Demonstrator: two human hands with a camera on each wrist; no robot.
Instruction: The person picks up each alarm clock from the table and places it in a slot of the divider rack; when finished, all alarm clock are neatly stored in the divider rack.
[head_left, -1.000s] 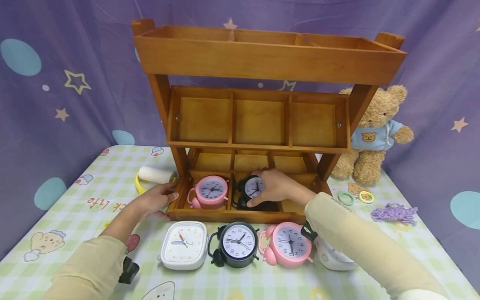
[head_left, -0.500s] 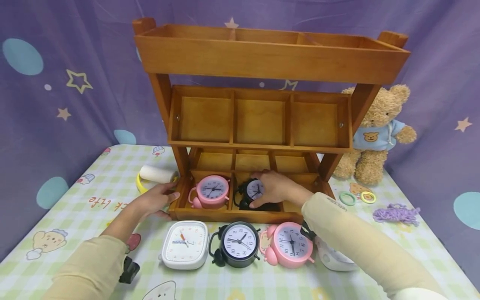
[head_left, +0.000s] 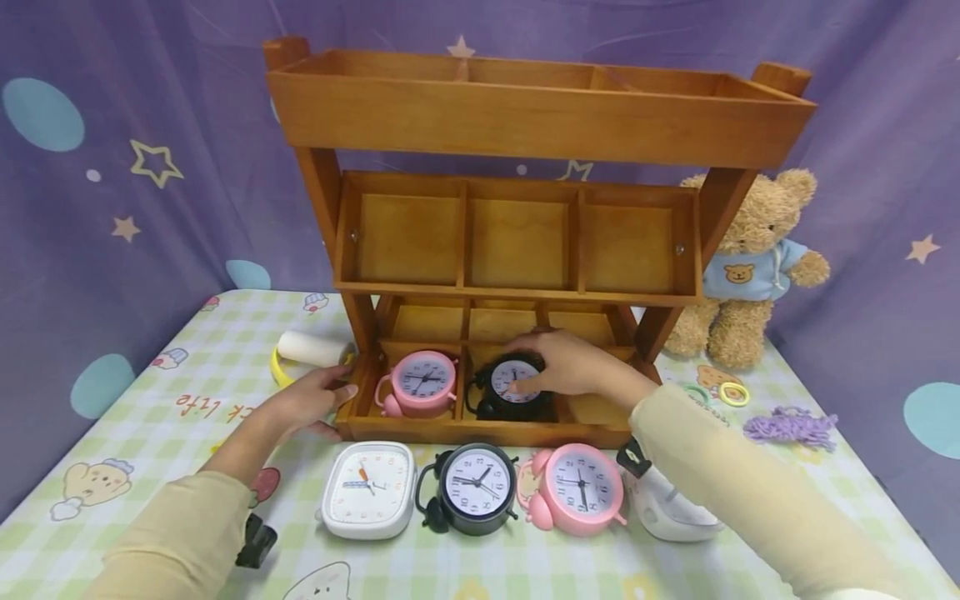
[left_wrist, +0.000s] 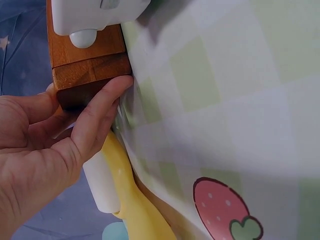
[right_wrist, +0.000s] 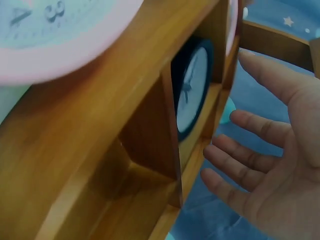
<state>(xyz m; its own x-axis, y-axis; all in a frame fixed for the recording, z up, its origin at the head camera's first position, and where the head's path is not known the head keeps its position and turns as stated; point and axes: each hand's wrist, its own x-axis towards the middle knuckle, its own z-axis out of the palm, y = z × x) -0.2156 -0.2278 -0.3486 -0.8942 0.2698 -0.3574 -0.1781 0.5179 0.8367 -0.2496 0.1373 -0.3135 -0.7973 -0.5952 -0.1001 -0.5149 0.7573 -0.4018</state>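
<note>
1. Wooden shelf rack [head_left: 525,250]: three tiers of stained, glossy brown wood, each split into three compartments, long axis running 9 to 3 o'clock. It stands on a green-and-white checked tablecloth [head_left: 225,350], smooth and faintly shiny.
2. Left hand [head_left: 303,404]: at the rack's 8 o'clock corner. The wrist view shows the thumb pressed along the dark corner block and the fingers wrapped behind it, so the hand grips the rack's base.
3. Right hand [head_left: 573,367]: at the 3 o'clock side of the small black clock, much the nearer hand to it. Fingers are spread and nearly straight, arching over the clock's top; the wrist view shows an open palm with a gap to the wood. From the head view, touch or no touch cannot be told.
4. Small black clock [head_left: 510,385]: round, hard dark case with a white dial and twin bells, upright in the middle compartment of the bottom tier, face toward 6 o'clock.
5. Small pink clock [head_left: 422,382]: same round form, glossy pink, in the compartment at 9 o'clock of the black one.
6. Front row on the cloth, at 6 o'clock of the rack: a white square clock [head_left: 369,487], a larger black clock [head_left: 476,486], a larger pink clock [head_left: 577,487].
</note>
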